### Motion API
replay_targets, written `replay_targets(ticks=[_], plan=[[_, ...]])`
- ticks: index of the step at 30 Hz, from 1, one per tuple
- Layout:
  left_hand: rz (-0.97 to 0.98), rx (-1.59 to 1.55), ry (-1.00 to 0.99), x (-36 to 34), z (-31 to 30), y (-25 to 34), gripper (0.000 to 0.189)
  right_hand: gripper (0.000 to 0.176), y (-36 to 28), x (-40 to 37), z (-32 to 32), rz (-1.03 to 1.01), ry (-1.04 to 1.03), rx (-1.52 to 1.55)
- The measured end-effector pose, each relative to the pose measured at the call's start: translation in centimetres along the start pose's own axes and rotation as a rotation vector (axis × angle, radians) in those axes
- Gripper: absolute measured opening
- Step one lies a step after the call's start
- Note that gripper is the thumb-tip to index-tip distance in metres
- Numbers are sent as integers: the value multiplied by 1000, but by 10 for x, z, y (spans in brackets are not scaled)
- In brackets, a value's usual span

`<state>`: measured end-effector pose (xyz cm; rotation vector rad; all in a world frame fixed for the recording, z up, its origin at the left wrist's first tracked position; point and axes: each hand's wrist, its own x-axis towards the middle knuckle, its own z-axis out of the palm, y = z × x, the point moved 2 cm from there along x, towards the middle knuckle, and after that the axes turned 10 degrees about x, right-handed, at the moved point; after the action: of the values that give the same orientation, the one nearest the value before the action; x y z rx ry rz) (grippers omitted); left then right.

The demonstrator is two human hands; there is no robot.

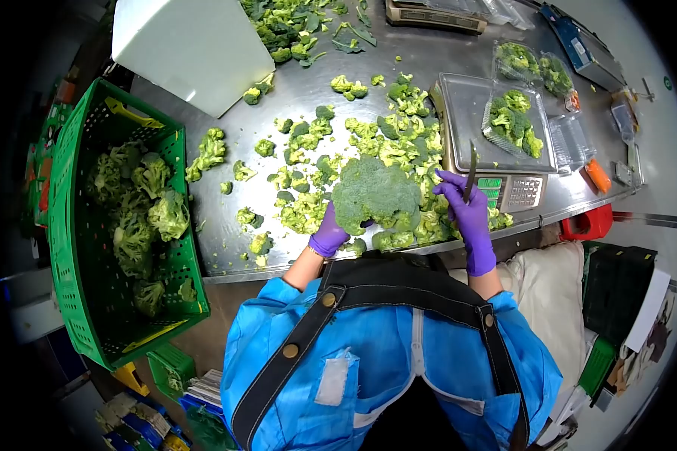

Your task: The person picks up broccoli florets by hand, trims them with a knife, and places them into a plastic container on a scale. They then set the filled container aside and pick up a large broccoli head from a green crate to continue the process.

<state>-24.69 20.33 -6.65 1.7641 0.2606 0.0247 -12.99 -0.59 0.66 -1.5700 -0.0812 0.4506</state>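
Note:
A large head of broccoli (376, 197) is held up over the front of the steel table, and my left hand (329, 233), in a purple glove, grips it from below and the left. Part of that hand's fingers is hidden behind the head. My right hand (468, 209), also gloved in purple, holds a knife (472, 169) just right of the broccoli, its blade pointing up and away from me. Cut broccoli florets (410, 139) lie spread over the table around and beyond the held head.
Left of the table stands a green crate (68, 248) with several broccoli heads. A white box (192, 52) leans at the back left. On the right, a scale (496, 192) bears a clear tray of florets (513, 124). Empty clear trays (570, 139) lie beside it.

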Motion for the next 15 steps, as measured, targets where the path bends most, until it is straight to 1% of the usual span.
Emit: replay_targets(ticks=[1, 2, 3, 5, 6, 7, 9, 10, 12, 13, 14, 15], plan=[[1, 2, -4, 0, 0, -4, 53, 25, -1, -2, 3, 8, -34, -4], [-8, -75, 8, 0, 1, -13, 52, 25, 0, -4, 5, -16, -51, -39], [-17, -152, 20, 0, 0, -12, 51, 25, 2, -4, 5, -16, -47, -37], [-43, -195, 36, -2, 0, -8, 50, 25, 4, -5, 6, -21, -99, -56], [-70, -238, 55, -3, 0, -6, 50, 22, 2, -7, 8, -54, -118, -65], [-70, -238, 56, -3, 0, -9, 50, 22, 3, -8, 8, -55, -119, -65], [-87, -181, 132, -1, 0, -15, 49, 18, 10, -10, 8, 36, -178, -86], [-85, -182, 134, -1, 1, -14, 49, 18, 7, -13, 10, 113, -193, -114], [-100, -235, 214, 0, 2, -11, 48, 19, 14, -16, 12, 94, -225, -127], [-96, -235, 214, 1, 1, -11, 48, 20, 17, -17, 13, 77, -255, -137], [-132, -140, 196, 0, 1, -13, 50, 22, 17, -17, 13, 79, -280, -220], [-169, -45, 178, 0, -1, -11, 52, 22, 18, -18, 14, 78, -279, -221]])
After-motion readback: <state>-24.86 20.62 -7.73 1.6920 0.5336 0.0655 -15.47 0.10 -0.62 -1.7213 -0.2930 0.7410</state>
